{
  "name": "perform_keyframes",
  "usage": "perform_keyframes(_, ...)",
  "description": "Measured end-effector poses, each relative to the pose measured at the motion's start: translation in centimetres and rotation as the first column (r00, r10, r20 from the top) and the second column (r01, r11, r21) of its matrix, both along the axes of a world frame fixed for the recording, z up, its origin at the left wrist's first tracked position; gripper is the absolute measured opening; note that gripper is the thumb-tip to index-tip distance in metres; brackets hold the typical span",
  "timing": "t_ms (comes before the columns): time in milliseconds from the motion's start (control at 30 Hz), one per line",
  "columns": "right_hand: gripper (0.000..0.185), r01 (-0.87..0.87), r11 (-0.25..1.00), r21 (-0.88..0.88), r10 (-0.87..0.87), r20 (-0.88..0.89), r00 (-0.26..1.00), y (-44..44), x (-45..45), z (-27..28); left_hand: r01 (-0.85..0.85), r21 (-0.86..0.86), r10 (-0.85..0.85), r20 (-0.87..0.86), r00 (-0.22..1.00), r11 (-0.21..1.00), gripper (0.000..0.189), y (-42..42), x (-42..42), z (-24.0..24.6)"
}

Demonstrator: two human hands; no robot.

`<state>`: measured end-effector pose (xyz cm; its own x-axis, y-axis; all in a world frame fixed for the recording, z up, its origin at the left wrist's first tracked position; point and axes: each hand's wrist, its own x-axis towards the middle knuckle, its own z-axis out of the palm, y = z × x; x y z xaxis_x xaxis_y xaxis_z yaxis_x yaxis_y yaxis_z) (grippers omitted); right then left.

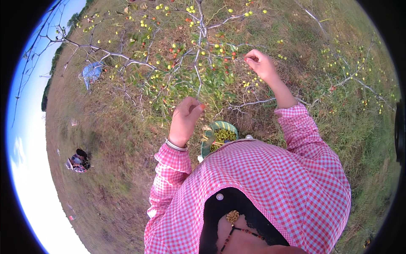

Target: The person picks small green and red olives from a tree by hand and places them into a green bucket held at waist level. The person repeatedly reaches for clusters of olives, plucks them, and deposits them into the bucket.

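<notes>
A grey, thorny fruit branch runs down towards me, and its lower end meets the pinched fingertips of my left hand. Small round jujube-like fruits, yellow-green and red, hang among its leaves. Beyond them to the right, my right hand is raised with thumb and fingers drawn together beside a side twig. Orange-red shows at its fingertips; whether that is nail colour or a fruit is unclear. Below the hands, against my checked shirt, is a green basket holding many yellow-green fruits.
Bare thorny branches reach across the upper left. Another fruiting branch spreads at the right. A blue bag or cloth lies beyond the branches. At the far left, another person in a hat is low in the grass.
</notes>
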<state>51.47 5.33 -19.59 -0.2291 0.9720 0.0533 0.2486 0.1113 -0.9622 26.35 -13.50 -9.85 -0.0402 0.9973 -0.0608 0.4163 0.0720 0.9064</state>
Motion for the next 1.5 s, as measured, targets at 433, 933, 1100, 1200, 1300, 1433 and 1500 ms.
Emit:
perform_keyframes(433,0.019,-0.231,0.863,0.449,-0.157,0.673,0.723,4.4,-8.8,1.5,-0.020,-0.027,0.015,-0.149,0.989,0.999,0.017,-0.5,0.8,1.3)
perform_keyframes(933,0.012,-0.089,0.864,-0.496,-0.243,-0.565,0.789,-4.2,-7.4,-1.1,0.001,-0.067,-0.005,-0.056,0.998,0.998,0.018,-0.4,-0.3,0.4)
perform_keyframes(1100,0.023,-0.213,0.738,-0.641,-0.373,-0.649,0.663,-1.3,-8.8,-4.0,0.005,-0.045,-0.004,0.011,1.000,0.999,0.018,-0.1,0.0,-0.2)
perform_keyframes(1200,0.024,-0.276,0.769,-0.577,-0.294,-0.702,0.649,0.0,-9.6,-5.4,0.004,-0.052,-0.001,0.049,0.999,0.999,0.018,-0.1,0.2,-0.4)
perform_keyframes(1300,0.022,-0.209,0.801,-0.561,-0.264,-0.645,0.717,0.5,-10.0,-6.2,0.013,-0.080,-0.010,0.037,0.999,0.997,0.018,-0.2,0.1,-0.2)
perform_keyframes(1433,0.021,0.303,0.933,-0.195,-0.339,-0.189,0.922,0.5,-10.2,-5.4,0.006,-0.069,-0.004,0.037,0.999,0.998,0.018,-0.2,0.1,0.2)
perform_keyframes(1500,0.021,0.273,0.960,-0.063,-0.279,-0.309,0.909,0.4,-9.6,-4.0,0.003,-0.062,-0.001,0.027,1.000,0.998,0.018,-0.1,0.2,0.3)
